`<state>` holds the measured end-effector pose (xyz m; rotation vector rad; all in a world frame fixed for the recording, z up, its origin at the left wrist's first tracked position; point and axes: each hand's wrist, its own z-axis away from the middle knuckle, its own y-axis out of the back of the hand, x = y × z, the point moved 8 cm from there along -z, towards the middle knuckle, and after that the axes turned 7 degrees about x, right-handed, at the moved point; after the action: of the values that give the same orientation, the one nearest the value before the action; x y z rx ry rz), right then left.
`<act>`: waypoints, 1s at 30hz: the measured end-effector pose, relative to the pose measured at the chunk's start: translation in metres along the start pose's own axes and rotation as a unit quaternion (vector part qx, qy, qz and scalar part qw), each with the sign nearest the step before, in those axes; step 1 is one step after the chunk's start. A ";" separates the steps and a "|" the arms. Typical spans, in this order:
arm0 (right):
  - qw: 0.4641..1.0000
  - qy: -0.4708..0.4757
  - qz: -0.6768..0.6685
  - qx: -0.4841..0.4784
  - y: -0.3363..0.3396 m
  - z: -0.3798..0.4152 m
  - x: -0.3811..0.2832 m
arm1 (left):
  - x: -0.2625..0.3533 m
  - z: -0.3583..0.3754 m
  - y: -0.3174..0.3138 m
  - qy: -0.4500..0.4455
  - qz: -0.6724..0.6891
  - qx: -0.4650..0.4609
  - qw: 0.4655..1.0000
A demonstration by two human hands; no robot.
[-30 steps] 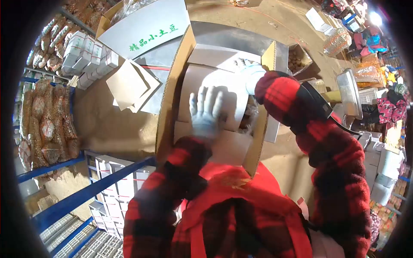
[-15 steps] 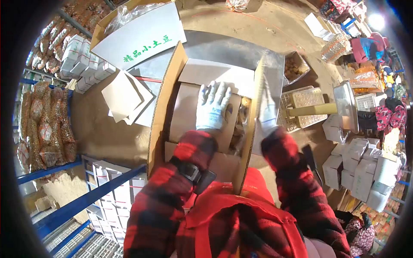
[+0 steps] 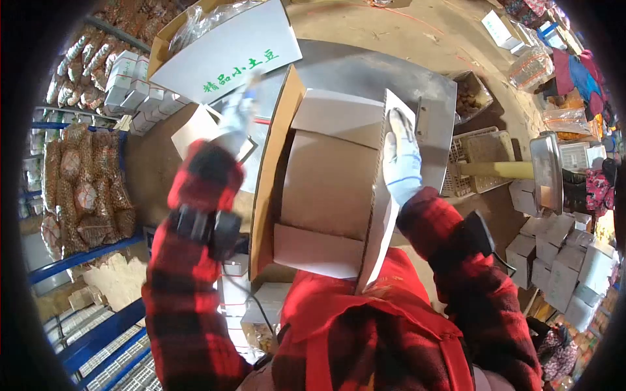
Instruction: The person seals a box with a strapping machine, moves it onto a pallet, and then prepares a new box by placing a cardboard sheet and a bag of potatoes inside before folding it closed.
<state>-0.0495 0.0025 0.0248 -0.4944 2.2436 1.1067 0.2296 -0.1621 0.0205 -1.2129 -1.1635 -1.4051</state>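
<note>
An open cardboard carton (image 3: pixel 261 189) stands before me, its two long flaps raised at left and right. Inside it a flat brown cardboard sheet (image 3: pixel 329 182) fills the middle, between short pale flaps at the far and near ends. My right hand (image 3: pixel 402 166), in a white glove, grips the carton's right flap (image 3: pixel 380 215), fingers along the outer face and thumb at the edge. Out beyond the left flap, my left hand (image 3: pixel 238 116), also gloved, is smeared by motion over loose cardboard sheets (image 3: pixel 193 132); its fingers cannot be made out.
A large white box with green lettering (image 3: pixel 228 58) stands at the far left on the grey metal table (image 3: pixel 365 62). To the right are a crate of round produce (image 3: pixel 471 98), plastic baskets (image 3: pixel 492 140) and a metal-topped scale (image 3: pixel 546 173). Netted sacks (image 3: pixel 88 186) fill the left rack.
My left hand has lifted off the sheet inside the carton and swung left past the flap. The gap that showed brown contents is now covered. My right hand now grips the right flap.
</note>
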 end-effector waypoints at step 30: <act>0.940 -0.114 0.205 -0.248 -0.044 0.104 -0.060 | 0.011 0.156 -0.118 -0.220 -0.429 -0.193 0.855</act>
<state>0.0556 0.0648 -0.0126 -0.0745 1.8976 1.8623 0.1325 0.0075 0.0317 -1.4051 -1.9667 -2.1663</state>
